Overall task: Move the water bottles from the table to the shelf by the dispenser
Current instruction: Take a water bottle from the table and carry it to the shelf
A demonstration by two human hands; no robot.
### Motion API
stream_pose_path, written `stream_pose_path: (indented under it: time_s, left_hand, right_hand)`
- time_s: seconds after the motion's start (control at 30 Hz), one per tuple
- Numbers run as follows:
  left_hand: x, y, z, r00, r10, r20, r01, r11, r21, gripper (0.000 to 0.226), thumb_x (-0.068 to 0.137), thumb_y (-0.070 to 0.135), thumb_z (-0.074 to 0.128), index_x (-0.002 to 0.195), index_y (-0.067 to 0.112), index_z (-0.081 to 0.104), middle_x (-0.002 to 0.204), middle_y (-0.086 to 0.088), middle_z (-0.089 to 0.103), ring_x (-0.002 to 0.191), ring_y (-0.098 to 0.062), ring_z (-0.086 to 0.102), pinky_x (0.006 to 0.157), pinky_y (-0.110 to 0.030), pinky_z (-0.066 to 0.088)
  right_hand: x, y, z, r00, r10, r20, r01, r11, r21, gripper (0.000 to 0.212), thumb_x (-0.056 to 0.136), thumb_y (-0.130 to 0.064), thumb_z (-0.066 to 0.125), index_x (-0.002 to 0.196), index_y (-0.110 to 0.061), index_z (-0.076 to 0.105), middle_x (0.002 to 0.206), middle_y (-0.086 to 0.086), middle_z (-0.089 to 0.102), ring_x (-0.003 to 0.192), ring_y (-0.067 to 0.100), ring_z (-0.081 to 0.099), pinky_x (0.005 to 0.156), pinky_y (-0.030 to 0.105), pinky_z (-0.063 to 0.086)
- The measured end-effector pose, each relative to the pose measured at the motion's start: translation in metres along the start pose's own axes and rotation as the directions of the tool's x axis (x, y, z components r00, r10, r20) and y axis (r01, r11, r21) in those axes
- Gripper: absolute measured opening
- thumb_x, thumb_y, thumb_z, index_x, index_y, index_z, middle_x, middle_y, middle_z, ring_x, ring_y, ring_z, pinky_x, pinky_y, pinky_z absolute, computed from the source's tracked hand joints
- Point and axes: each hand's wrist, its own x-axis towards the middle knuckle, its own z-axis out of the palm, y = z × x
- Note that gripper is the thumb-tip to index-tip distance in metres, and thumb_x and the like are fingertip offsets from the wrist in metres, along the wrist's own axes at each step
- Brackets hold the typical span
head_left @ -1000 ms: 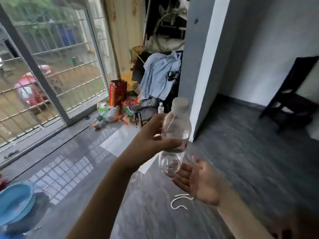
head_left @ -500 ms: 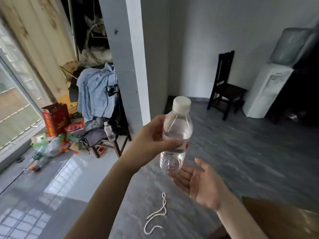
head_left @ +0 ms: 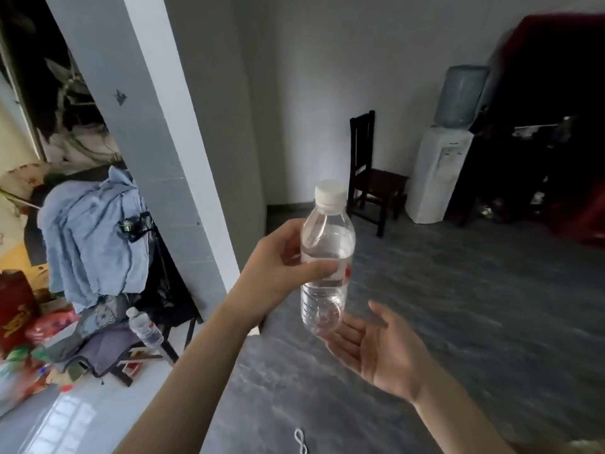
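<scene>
My left hand (head_left: 278,270) grips a clear water bottle (head_left: 327,244) with a white cap around its middle and holds it upright in front of me. Just below the bottle's base my right hand (head_left: 376,345) lies palm up with straight fingers and holds nothing. The white water dispenser (head_left: 437,172) with a blue jug on top stands at the far right wall. A dark shelf unit (head_left: 537,165) stands right beside it, too dark to make out. A second small bottle (head_left: 144,327) lies on the cluttered chair at the left.
A grey pillar (head_left: 157,142) rises at the left centre. A dark wooden chair (head_left: 373,178) stands left of the dispenser. Clothes and bags pile up on a chair (head_left: 95,244) at the left. A white cord (head_left: 299,442) lies on the grey floor (head_left: 458,306).
The view has swung to the right: the window has gone out of view, and the dispenser and dark shelf have come into view. Both hands keep the same pose around the bottle.
</scene>
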Motion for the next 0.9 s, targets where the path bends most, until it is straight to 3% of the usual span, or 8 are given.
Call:
stream_pose_path:
  time_s: [0.17, 0.33, 0.47, 0.63, 0.9]
  left_hand:
    - [0.068, -0.012, -0.020, 0.997, 0.042, 0.071, -0.038, 0.997, -0.060, 0.062, 0.066, 0.030, 0.086, 0.123, 0.016, 0.066, 0.107, -0.003, 0.079, 0.100, -0.017, 0.075, 0.088, -0.029, 0.057]
    - [0.127, -0.039, -0.017, 0.990, 0.028, 0.137, -0.014, 0.995, -0.103, 0.065, 0.068, 0.028, 0.086, 0.128, 0.020, 0.064, 0.114, -0.005, 0.076, 0.108, -0.024, 0.073, 0.093, -0.035, 0.057]
    - [0.181, -0.059, -0.001, 0.982, -0.012, 0.190, 0.027, 0.997, -0.076, 0.066, 0.065, 0.032, 0.089, 0.126, 0.023, 0.065, 0.114, -0.004, 0.076, 0.108, -0.025, 0.073, 0.097, -0.042, 0.056]
    - [0.261, -0.079, 0.038, 0.966, -0.028, 0.255, 0.041, 0.998, -0.045, 0.061, 0.063, 0.035, 0.089, 0.119, 0.027, 0.068, 0.110, 0.000, 0.077, 0.103, -0.020, 0.074, 0.089, -0.034, 0.056]
    - [0.403, -0.080, 0.132, 0.949, 0.012, 0.315, -0.014, 1.000, 0.004, 0.061, 0.061, 0.037, 0.088, 0.117, 0.026, 0.067, 0.108, 0.001, 0.076, 0.103, -0.022, 0.073, 0.092, -0.037, 0.061]
  right_hand:
    - [0.034, -0.039, 0.016, 0.996, -0.063, -0.056, 0.067, 0.995, 0.068, 0.068, 0.099, -0.048, 0.039, 0.132, 0.009, 0.055, 0.137, 0.027, 0.056, 0.134, 0.038, 0.048, 0.100, 0.043, 0.046]
    - [0.061, -0.074, 0.007, 0.994, -0.083, -0.073, 0.093, 0.985, 0.145, 0.072, 0.096, -0.052, 0.042, 0.135, 0.007, 0.054, 0.140, 0.025, 0.054, 0.140, 0.035, 0.042, 0.098, 0.043, 0.048]
    - [0.085, -0.110, -0.014, 0.989, -0.106, -0.101, 0.122, 0.978, 0.168, 0.073, 0.095, -0.052, 0.044, 0.137, 0.007, 0.051, 0.139, 0.025, 0.055, 0.137, 0.036, 0.045, 0.101, 0.043, 0.045]
    - [0.111, -0.173, -0.053, 0.984, -0.136, -0.113, 0.155, 0.971, 0.180, 0.074, 0.094, -0.053, 0.044, 0.129, 0.011, 0.058, 0.138, 0.027, 0.055, 0.127, 0.038, 0.054, 0.096, 0.044, 0.050]
    - [0.133, -0.323, -0.114, 0.968, -0.216, -0.129, 0.239, 0.950, 0.203, 0.074, 0.090, -0.052, 0.048, 0.124, 0.013, 0.060, 0.131, 0.028, 0.060, 0.105, 0.042, 0.068, 0.087, 0.047, 0.057]
